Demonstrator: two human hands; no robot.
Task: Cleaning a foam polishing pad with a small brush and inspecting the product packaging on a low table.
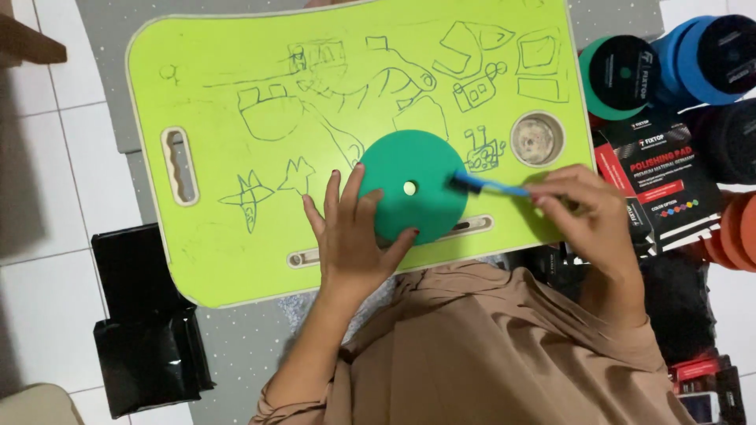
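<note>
head view | left hand (356,236) spread flat, pinning green foam pad (412,187) on the worktop (220,236) | right hand (587,208) pinched on blue brush (488,186), bristles at pad's near edge | tip: short light strokes, keep pad steady

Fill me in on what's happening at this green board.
A person's left hand steadies a round green foam pad on a lime-green lap board covered in pen doodles. The right hand holds a blue brush, its bristle end on the pad's right side. More foam pads are stacked to the right.
</note>
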